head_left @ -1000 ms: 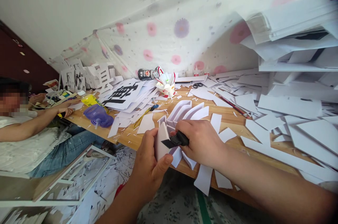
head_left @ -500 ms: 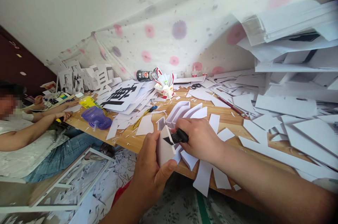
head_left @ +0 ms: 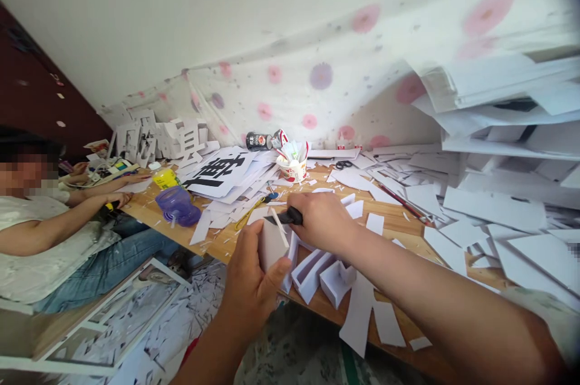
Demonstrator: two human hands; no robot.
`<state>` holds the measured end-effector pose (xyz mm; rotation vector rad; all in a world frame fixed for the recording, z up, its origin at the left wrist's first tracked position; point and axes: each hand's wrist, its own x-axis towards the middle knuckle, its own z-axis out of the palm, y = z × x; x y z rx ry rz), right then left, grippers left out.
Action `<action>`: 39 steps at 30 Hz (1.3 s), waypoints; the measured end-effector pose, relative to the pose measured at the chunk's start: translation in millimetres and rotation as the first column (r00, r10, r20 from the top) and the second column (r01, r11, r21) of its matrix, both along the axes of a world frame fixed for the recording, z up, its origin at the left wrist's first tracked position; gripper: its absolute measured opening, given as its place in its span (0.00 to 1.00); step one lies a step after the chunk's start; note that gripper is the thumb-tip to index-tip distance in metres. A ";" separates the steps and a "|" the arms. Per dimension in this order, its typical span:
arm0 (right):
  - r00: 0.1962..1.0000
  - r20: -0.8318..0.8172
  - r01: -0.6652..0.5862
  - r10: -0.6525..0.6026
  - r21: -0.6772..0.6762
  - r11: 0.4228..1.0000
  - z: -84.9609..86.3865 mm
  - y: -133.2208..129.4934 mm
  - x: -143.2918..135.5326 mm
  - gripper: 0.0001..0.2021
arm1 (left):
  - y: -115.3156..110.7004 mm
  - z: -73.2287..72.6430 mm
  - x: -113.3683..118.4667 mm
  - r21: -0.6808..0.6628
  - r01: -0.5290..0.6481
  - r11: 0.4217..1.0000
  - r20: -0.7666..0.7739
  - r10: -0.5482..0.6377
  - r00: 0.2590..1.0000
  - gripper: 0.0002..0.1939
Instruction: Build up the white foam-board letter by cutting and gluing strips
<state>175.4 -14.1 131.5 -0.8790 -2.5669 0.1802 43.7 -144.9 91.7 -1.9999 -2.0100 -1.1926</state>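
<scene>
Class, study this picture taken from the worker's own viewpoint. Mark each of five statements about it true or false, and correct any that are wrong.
1. The right grip holds a black-handled knife. True.
2. The left grip holds nothing. False: the left grip holds a white piece.
3. A printed sheet bears a large black character. True.
4. In the picture, the scissors lie to the left of the paper tub. False: the scissors lie to the right of the paper tub.
5. Another person sits at the left side of the picture. True.
</scene>
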 end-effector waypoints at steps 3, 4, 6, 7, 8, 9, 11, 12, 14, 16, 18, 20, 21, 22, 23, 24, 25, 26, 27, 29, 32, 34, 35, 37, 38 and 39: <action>0.997 0.061 0.048 -0.048 0.011 0.999 12.0 21.5 -28.6 0.10 | -2.3 10.9 -7.1 0.064 -0.008 0.998 -0.069 0.012 0.998 0.29; 0.995 0.070 0.068 -0.069 0.013 0.998 15.5 28.5 -36.5 0.10 | -2.6 14.2 -10.1 0.073 -0.018 0.997 -0.078 0.024 0.997 0.29; 0.993 0.076 0.094 -0.095 0.017 0.995 21.9 38.2 -46.9 0.10 | -2.0 18.4 -17.9 0.073 -0.088 0.993 -0.078 0.094 0.993 0.28; 0.992 0.074 0.097 -0.098 0.016 0.995 24.4 39.6 -48.8 0.10 | -1.2 18.9 -22.3 0.069 -0.133 0.989 -0.079 0.138 0.987 0.28; 0.993 0.068 0.093 -0.094 0.013 0.996 26.1 38.6 -48.4 0.09 | -0.1 18.3 -26.7 0.066 -0.166 0.984 -0.083 0.172 0.982 0.28; 0.994 0.062 0.085 -0.085 0.008 0.996 26.8 35.3 -45.7 0.10 | 1.0 16.8 -30.6 0.066 -0.183 0.981 -0.094 0.189 0.978 0.28; 0.997 0.049 0.064 -0.064 -0.010 0.998 25.2 23.8 -34.9 0.12 | 3.2 12.6 -36.0 0.073 -0.188 0.979 -0.122 0.196 0.973 0.28; 0.999 0.029 0.046 -0.046 -0.031 0.998 23.0 16.8 -27.5 0.12 | 4.2 10.6 -37.1 0.072 -0.185 0.980 -0.137 0.194 0.971 0.28; 0.999 -0.053 -0.007 0.002 -0.102 0.995 16.7 3.1 -11.2 0.12 | 5.9 8.1 -36.6 0.055 -0.179 0.982 -0.155 0.186 0.970 0.28; 0.984 -0.172 -0.082 0.048 -0.197 0.977 8.9 -8.3 4.2 0.13 | 7.5 8.0 -33.5 0.030 -0.159 0.987 -0.152 0.162 0.975 0.29; 0.961 -0.269 -0.131 0.061 -0.253 0.959 0.4 -16.7 15.9 0.14 | 8.4 9.2 -29.3 0.011 -0.110 0.994 -0.125 0.110 0.986 0.30; 0.944 -0.321 -0.150 0.069 -0.235 0.960 -7.6 -22.5 23.2 0.11 | 8.2 10.8 -24.9 0.005 -0.027 1.000 -0.088 0.027 0.996 0.30; 0.939 -0.333 -0.156 0.081 -0.205 0.966 -10.9 -24.7 25.5 0.09 | 7.5 11.6 -22.9 0.002 0.019 1.000 -0.065 -0.019 0.998 0.30; 0.937 -0.337 -0.162 0.097 -0.170 0.972 -13.7 -26.5 27.1 0.06 | 6.4 12.4 -21.1 0.001 0.062 0.998 -0.040 -0.062 0.997 0.29; 0.935 -0.336 -0.172 0.117 -0.138 0.975 -15.8 -28.0 28.1 0.05 | 5.1 13.2 -19.5 0.001 0.098 0.995 -0.017 -0.098 0.995 0.29; 0.932 -0.335 -0.184 0.138 -0.111 0.977 -17.3 -29.2 28.8 0.04 | 3.7 14.2 -18.1 -0.001 0.125 0.992 0.005 -0.125 0.992 0.29; 0.930 -0.335 -0.194 0.153 -0.093 0.977 -18.2 -30.2 29.3 0.04 | 2.1 15.4 -16.7 -0.001 0.144 0.990 0.025 -0.144 0.989 0.29; 0.927 -0.339 -0.200 0.162 -0.078 0.977 -18.7 -31.0 29.5 0.03 | 0.6 16.6 -15.5 -0.006 0.158 0.987 0.043 -0.158 0.987 0.29; 0.924 -0.344 -0.200 0.167 -0.063 0.978 -18.9 -31.5 29.6 0.03 | -0.7 17.8 -14.2 -0.013 0.169 0.985 0.058 -0.168 0.984 0.29; 0.921 -0.354 -0.182 0.161 -0.026 0.983 -18.8 -31.9 29.1 0.03 | -3.0 20.0 -11.8 -0.026 0.181 0.983 0.089 -0.178 0.980 0.28; 0.923 -0.358 -0.137 0.143 0.042 0.990 -18.6 -29.9 27.1 0.02 | -5.0 21.0 -8.4 -0.037 0.174 0.984 0.121 -0.168 0.978 0.28; 0.931 -0.347 -0.106 0.112 0.036 0.994 -18.6 -26.8 25.5 0.03 | -5.6 20.3 -6.7 -0.028 0.172 0.985 0.123 -0.167 0.978 0.29; 0.935 -0.344 -0.086 0.087 0.018 0.996 -18.7 -25.1 24.9 0.04 | -5.7 19.7 -6.0 -0.024 0.179 0.983 0.119 -0.175 0.977 0.29; 0.936 -0.349 -0.049 0.040 -0.017 0.999 -19.2 -22.3 24.6 0.05 | -5.2 18.8 -5.1 -0.015 0.206 0.978 0.103 -0.204 0.974 0.29; 0.933 -0.359 -0.043 0.033 -0.021 0.999 -19.7 -21.5 24.8 0.05 | -4.6 18.6 -5.0 -0.010 0.215 0.977 0.094 -0.213 0.973 0.29; 0.927 -0.373 -0.051 0.042 -0.013 0.999 -20.3 -21.2 25.3 0.05 | -3.9 18.5 -5.0 -0.002 0.215 0.977 0.085 -0.214 0.973 0.28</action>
